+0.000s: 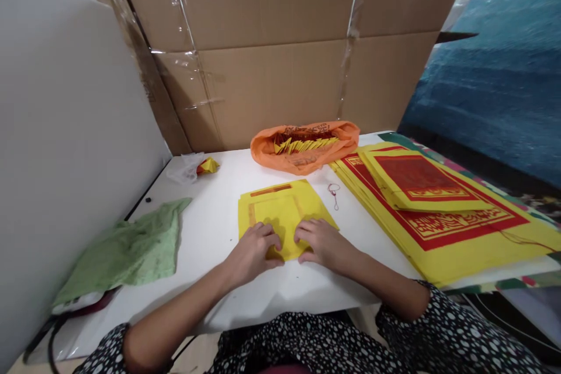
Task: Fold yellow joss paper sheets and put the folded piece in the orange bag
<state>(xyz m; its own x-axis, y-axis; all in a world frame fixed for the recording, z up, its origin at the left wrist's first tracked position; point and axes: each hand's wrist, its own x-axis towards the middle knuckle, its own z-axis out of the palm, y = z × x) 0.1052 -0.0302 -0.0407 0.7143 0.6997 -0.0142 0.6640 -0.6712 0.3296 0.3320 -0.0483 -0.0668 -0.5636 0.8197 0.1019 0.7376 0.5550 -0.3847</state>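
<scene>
A yellow paper sheet with red print lies on the white table in front of me. My left hand presses on its near left part, fingers curled down onto the paper. My right hand rests on the near right part, fingertips on the sheet close to the left hand. Both hands pinch or press the near edge of the sheet; I cannot tell whether a fold is under them.
A stack of large yellow-and-red printed sheets lies at the right. An orange plastic bag with folded yellow papers sits behind. A green cloth lies at the left. A cardboard wall stands at the back, a white panel at the left.
</scene>
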